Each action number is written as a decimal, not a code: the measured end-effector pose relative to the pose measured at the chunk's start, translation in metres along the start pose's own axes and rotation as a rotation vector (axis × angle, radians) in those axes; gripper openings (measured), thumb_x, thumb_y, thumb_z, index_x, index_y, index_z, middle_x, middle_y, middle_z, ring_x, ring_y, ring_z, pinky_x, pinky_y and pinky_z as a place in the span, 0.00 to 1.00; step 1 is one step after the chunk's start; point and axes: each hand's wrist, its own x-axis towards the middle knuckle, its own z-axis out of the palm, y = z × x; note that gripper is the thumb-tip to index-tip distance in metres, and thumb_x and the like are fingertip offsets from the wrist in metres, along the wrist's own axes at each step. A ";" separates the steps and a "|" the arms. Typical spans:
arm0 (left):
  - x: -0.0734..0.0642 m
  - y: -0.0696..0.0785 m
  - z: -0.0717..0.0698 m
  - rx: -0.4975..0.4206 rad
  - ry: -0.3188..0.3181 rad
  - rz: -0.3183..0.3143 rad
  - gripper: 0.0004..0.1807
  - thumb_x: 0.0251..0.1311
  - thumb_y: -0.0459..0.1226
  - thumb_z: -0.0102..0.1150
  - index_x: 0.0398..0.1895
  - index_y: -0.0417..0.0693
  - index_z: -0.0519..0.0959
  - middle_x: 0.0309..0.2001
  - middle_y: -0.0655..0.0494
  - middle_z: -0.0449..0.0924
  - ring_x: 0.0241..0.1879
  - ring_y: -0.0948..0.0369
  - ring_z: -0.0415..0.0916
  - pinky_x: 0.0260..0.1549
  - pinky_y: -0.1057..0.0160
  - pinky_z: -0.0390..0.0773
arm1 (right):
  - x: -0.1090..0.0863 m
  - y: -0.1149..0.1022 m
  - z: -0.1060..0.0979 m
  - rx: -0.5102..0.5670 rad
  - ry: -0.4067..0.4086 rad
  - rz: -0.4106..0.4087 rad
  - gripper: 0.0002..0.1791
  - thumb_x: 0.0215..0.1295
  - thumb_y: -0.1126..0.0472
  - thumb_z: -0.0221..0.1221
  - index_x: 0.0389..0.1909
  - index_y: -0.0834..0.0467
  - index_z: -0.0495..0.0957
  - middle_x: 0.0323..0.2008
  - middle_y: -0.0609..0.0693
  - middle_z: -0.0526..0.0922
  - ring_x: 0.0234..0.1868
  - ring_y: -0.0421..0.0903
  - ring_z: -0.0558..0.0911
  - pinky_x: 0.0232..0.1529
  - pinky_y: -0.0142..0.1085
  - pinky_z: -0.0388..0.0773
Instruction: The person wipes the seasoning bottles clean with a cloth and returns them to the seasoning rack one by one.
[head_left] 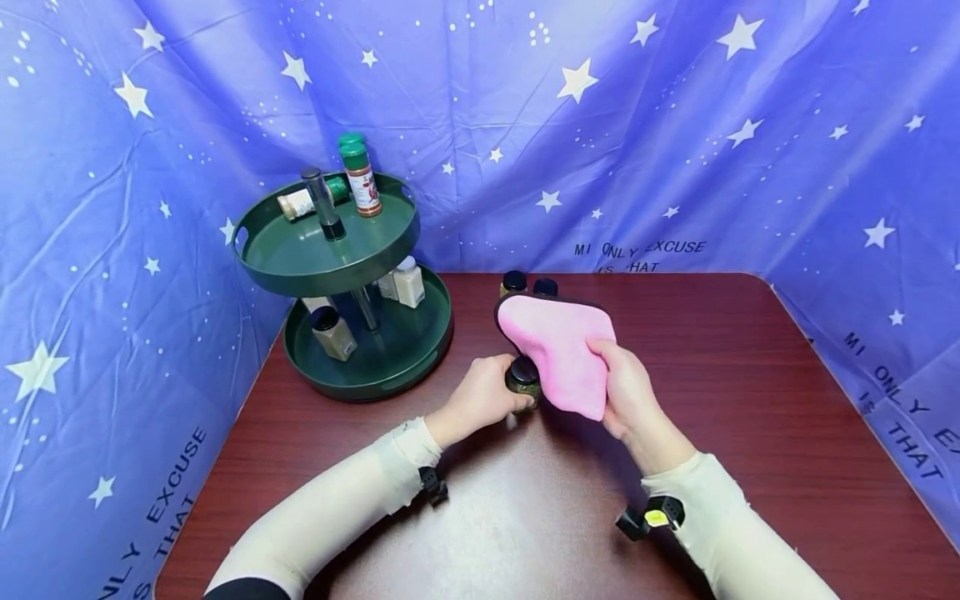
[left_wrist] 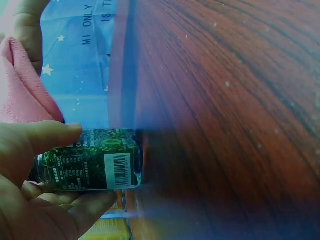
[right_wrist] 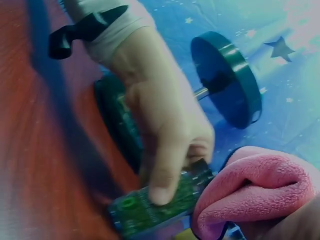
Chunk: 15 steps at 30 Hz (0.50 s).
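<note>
A small clear jar (head_left: 523, 377) with a black lid and green dried herbs inside stands near the middle of the table. My left hand (head_left: 483, 392) grips it from the left, thumb on one side and fingers on the other. In the left wrist view, the jar's label (left_wrist: 117, 170) shows a white barcode. My right hand (head_left: 632, 392) holds a pink plush cloth (head_left: 558, 346) with a dark edge, thumb on top. The cloth hangs right beside the jar's lid; whether they touch, I cannot tell.
Behind the cloth stand two more black-lidded jars (head_left: 513, 283), partly hidden. At left is a two-tier dark green round tray (head_left: 330, 275), with green-capped shakers (head_left: 363, 183), one lying down, on top. Below are several seasoning bottles (head_left: 334, 336). A starry blue curtain (head_left: 495, 208) surrounds the table.
</note>
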 end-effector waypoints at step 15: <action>0.000 -0.001 0.001 -0.025 0.000 0.008 0.17 0.45 0.41 0.81 0.36 0.49 0.82 0.31 0.61 0.86 0.32 0.65 0.80 0.37 0.67 0.79 | 0.005 0.038 -0.012 -0.051 0.137 -0.004 0.08 0.77 0.60 0.47 0.40 0.58 0.72 0.26 0.43 0.84 0.30 0.37 0.84 0.34 0.33 0.83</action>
